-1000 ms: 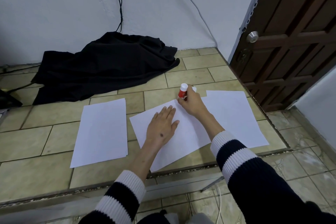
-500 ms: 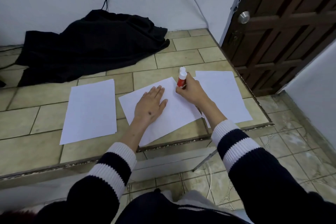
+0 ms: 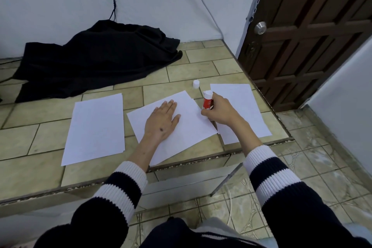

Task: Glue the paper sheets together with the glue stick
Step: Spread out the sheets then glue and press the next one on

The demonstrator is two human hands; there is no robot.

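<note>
- Probably a room in a home rather than a workshop or office.
- A tiled ledge (image 3: pixel 50 167) in beige ceramic serves as the work surface.
- A panelled dark wooden door (image 3: pixel 314 36) with a round metal knob (image 3: pixel 260 28) stands right.
- Black cloth (image 3: pixel 96 58) lies crumpled against the white plastered wall (image 3: pixel 60 6).
- Patterned floor tiles (image 3: pixel 322 167) lie below.

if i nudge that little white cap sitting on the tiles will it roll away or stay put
The white cap stands on end on the tiled counter, so a light nudge would probably slide it. It looks small and light; tipped over, its round side would likely roll, perhaps catching in a grout line.
</note>
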